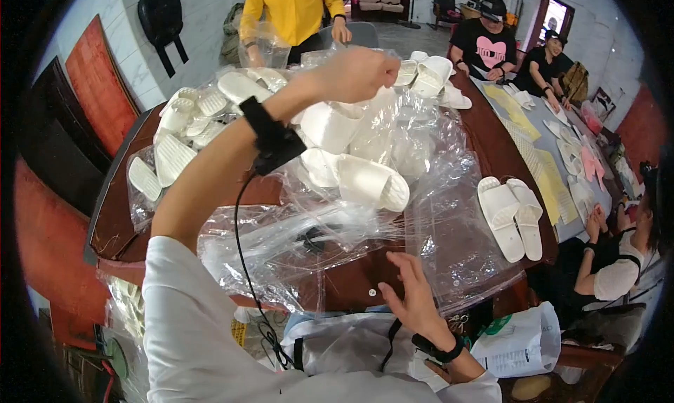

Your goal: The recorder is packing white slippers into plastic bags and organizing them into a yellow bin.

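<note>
My left hand [361, 73] is raised over the pile, its fingers closed on a clear plastic bag [393, 126] that hangs down below it. White slippers [333, 126] lie against and partly under this plastic; which of them are inside the bag I cannot tell. Another white slipper [375, 182] rests just in front, toe to the right. By the near table edge, my right hand [414, 294] has its fingers apart and holds nothing. Flat clear bags [281, 255] are spread between my arms, and more plastic [456, 248] lies beyond the right hand.
A pair of white slippers [511, 219] sits at the right on the brown table [116, 220]. More slippers [172, 157] are heaped at left. Across stands a person in yellow [295, 13]. Other people sit along a second table [554, 147]. A white bag [519, 340] is at lower right.
</note>
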Demonstrator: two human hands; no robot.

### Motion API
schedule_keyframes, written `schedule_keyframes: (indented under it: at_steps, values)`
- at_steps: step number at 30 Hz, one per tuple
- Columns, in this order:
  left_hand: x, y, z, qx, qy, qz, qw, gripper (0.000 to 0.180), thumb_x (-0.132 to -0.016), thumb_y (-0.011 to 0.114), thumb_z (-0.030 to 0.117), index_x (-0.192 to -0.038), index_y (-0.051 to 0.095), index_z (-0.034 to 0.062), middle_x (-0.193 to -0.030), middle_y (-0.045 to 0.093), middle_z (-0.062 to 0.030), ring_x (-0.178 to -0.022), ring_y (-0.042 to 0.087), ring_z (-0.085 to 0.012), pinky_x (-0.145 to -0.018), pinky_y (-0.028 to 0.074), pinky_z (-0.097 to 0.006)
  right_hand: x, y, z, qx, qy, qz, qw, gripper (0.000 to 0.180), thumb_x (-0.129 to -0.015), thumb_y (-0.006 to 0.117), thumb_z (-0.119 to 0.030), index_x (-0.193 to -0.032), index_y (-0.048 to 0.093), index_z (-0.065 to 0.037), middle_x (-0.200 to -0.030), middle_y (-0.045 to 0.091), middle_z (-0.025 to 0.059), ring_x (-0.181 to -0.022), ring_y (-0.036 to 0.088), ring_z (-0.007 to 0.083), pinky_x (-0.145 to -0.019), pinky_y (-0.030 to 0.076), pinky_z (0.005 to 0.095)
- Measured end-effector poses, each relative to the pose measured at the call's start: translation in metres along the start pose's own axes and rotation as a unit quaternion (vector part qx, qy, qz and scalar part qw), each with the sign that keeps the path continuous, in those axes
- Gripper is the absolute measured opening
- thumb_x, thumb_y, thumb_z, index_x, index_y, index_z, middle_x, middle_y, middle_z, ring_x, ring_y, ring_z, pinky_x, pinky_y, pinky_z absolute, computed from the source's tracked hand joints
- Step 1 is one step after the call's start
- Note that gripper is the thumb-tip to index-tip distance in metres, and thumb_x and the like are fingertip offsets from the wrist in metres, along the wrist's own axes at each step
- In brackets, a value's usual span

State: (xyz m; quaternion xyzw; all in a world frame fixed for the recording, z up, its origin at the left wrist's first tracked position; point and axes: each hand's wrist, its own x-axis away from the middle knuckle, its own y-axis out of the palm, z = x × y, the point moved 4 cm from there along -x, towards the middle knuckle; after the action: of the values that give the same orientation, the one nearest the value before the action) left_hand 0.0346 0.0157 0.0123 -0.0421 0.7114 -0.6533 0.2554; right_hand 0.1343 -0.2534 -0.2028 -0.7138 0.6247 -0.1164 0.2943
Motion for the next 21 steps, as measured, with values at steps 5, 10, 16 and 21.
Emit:
schedule_keyframes:
  at_steps: [5, 10, 16, 21]
  values:
    - [0.05, -0.057, 0.019, -0.013, -0.018, 0.11, 0.994, 0.015, -0.094, 0.047, 0.015, -0.097, 0.054, 0.0022, -0.08, 0.059, -0.0143, -0.079, 0.059, -0.0336, -0.07, 0.045, -0.04, -0.011, 0.011, 0.0, -0.012, 0.002, 0.053, 0.999, 0.057, -0.089, 0.061, -0.018, -0.134, 0.034, 0.005, -0.128, 0.038, 0.0265, -0.113, 0.047, 0.0436, -0.094, 0.042, 0.0432]
    - [0.08, -0.109, 0.035, -0.069, -0.064, 0.172, 0.981, 0.019, -0.096, 0.047, 0.017, -0.102, 0.057, 0.0014, -0.092, 0.064, -0.0133, -0.085, 0.062, -0.0284, -0.076, 0.046, -0.033, -0.011, 0.023, 0.002, -0.029, 0.009, 0.048, 0.998, 0.059, -0.088, 0.064, -0.018, -0.136, 0.035, 0.001, -0.128, 0.039, 0.0215, -0.113, 0.049, 0.0357, -0.088, 0.046, 0.0398]
    - [0.093, -0.144, 0.057, -0.083, -0.078, 0.279, 0.954, 0.012, -0.09, 0.051, 0.01, -0.091, 0.053, -0.0016, -0.079, 0.057, -0.0224, -0.075, 0.059, -0.0381, -0.065, 0.044, -0.043, -0.018, 0.034, 0.012, -0.068, 0.024, 0.035, 0.997, 0.059, -0.09, 0.062, -0.022, -0.136, 0.033, 0.002, -0.126, 0.04, 0.0218, -0.112, 0.05, 0.0334, -0.085, 0.048, 0.039]
    - [0.105, -0.16, 0.029, -0.178, -0.066, 0.37, 0.909, 0.011, -0.089, 0.05, 0.006, -0.091, 0.056, -0.0025, -0.081, 0.061, -0.022, -0.075, 0.06, -0.0379, -0.066, 0.047, -0.04, -0.023, 0.041, 0.014, -0.078, 0.03, 0.044, 0.996, 0.059, -0.089, 0.063, -0.02, -0.136, 0.033, 0.002, -0.124, 0.042, 0.0207, -0.111, 0.051, 0.0313, -0.084, 0.049, 0.0373]
